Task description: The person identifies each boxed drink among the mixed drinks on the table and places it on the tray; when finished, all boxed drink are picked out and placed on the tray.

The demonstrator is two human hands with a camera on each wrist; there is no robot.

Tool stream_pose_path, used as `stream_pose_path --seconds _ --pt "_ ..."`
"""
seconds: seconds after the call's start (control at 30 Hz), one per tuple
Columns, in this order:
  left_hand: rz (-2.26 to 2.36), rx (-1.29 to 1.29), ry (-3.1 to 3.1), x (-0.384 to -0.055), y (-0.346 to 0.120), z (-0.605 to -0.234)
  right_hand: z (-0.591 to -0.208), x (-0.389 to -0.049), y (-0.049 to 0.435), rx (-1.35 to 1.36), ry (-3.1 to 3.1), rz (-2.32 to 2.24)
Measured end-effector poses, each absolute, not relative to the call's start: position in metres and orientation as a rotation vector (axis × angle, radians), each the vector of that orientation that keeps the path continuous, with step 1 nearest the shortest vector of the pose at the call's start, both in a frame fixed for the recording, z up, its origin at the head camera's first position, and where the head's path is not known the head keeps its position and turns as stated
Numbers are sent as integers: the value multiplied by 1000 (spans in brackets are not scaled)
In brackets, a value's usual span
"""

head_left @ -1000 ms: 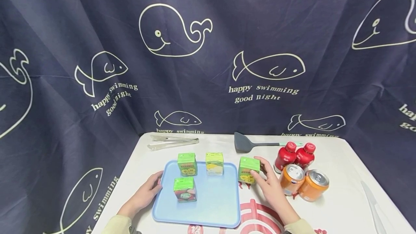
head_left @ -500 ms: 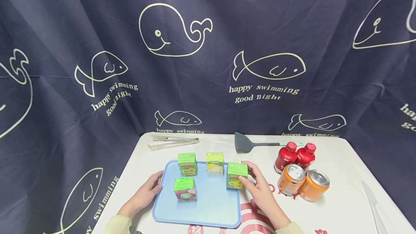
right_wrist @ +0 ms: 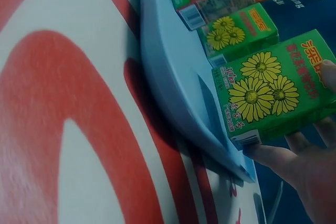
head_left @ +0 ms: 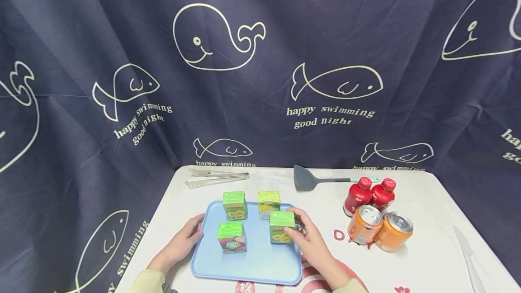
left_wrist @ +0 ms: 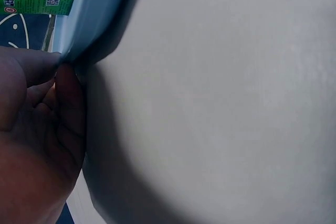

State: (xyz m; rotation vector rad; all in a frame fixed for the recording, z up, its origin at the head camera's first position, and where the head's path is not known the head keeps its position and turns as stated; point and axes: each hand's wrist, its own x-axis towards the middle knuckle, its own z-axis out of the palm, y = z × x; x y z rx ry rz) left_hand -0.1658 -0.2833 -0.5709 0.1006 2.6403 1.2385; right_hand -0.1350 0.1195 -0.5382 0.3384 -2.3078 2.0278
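A green drink carton with yellow flowers point(head_left: 281, 229) is in my right hand point(head_left: 312, 242), gripped by thumb and fingers at its sides. It is over the right part of the blue tray point(head_left: 244, 269); in the right wrist view it is tilted, with a shadow below it on the tray. My left hand point(head_left: 182, 241) pinches the tray's left rim point(left_wrist: 97, 19) between thumb and fingers. On the tray stand a matching flower carton point(head_left: 234, 207) at the back left, a yellow-green carton point(head_left: 267, 199) at the back, and a carton with red fruit point(head_left: 232, 238) in front.
Metal tongs point(head_left: 217, 177) lie behind the tray, and a dark spatula point(head_left: 307, 180) lies at the back. To the right stand two red bottles point(head_left: 358, 196) and two orange cans point(head_left: 392, 232). A pale knife point(head_left: 468, 257) lies near the right edge of the white table point(head_left: 427, 202).
My right hand has carried the green flower carton leftward from the table beside the tray to over the tray's right part. My left hand stays at the tray's rim.
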Motion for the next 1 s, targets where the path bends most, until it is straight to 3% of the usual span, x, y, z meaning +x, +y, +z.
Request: stream_pose_path --seconds 0.47,0.73,1.0 --pt "1244 100 2636 -165 -279 -566 -546 -134 107 490 -2281 2101" --pt "1256 95 2629 -162 -279 -564 -548 -131 102 351 -2307 2171" --pt "1220 109 2651 -163 -282 -564 -546 -130 101 406 -2271 2155"
